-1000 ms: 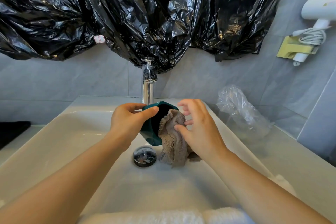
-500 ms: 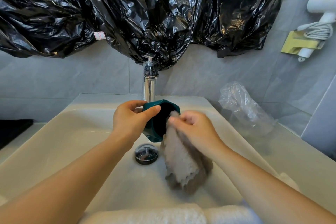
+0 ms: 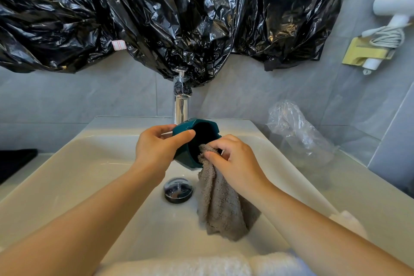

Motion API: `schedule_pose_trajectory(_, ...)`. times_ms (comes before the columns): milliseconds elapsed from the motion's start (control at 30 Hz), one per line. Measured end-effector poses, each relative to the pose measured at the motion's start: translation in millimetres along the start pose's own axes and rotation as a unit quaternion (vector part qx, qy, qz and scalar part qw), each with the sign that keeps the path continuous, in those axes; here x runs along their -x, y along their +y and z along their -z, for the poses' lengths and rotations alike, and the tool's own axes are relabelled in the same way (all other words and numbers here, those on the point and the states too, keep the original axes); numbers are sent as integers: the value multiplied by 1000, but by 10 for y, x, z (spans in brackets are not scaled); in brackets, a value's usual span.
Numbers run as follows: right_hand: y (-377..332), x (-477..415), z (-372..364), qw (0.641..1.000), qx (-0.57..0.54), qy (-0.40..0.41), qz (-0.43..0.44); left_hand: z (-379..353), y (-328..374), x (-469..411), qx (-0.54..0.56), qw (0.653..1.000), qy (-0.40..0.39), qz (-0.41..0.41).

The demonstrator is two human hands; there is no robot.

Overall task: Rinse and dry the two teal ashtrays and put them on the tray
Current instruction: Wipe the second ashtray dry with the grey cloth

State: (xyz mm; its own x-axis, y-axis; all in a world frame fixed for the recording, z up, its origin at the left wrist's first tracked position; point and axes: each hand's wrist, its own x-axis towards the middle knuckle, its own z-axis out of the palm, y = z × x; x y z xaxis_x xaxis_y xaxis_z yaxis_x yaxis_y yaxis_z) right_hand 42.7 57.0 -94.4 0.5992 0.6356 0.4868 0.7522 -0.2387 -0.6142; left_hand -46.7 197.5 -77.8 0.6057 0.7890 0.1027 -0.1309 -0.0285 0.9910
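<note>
A teal ashtray (image 3: 202, 127) is held tilted over the white basin (image 3: 74, 177), its dark opening turned toward me. My left hand (image 3: 156, 150) grips its left rim, thumb across the front edge. My right hand (image 3: 235, 161) pinches a grey-brown cloth (image 3: 220, 204) and holds its top corner inside the ashtray's lower opening. The rest of the cloth hangs down toward the basin floor. Only one ashtray is in view, and no tray shows.
A chrome tap (image 3: 182, 105) stands right behind the ashtray, and a chrome drain plug (image 3: 178, 189) sits below it. Black plastic sheeting (image 3: 179, 18) hangs above. A clear plastic bag (image 3: 298, 132) lies on the right counter. A white towel (image 3: 201, 264) lies along the near rim.
My right hand changed from spread fingers pressing the cloth to pinching it, and pulled the cloth down so it hangs long. The ashtray's dark inside now shows. My left hand kept its grip.
</note>
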Motion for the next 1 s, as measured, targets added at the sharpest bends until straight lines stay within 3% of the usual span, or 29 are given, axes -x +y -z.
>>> schedule_pose_trajectory(200,-1,0,-26,999,-40,-33,-7,-6,0,-5,2,1000,-3,2)
schedule_pose_trajectory(400,-57,53,-24,986,-89,-141,23,31,-48,-42,-9,1000,16,5)
schedule_pose_trajectory(733,-91,130,-26,957,176,-207,106,30,-63,-21,-57,998,35,2)
schedule_pose_trajectory(900,-88,118,57,941,273,-143,142,37,-21,-38,-53,998,31,4)
schedule_pose_trajectory(1000,-81,113,65,945,249,-142,158,57,3,-60,-29,999,25,6)
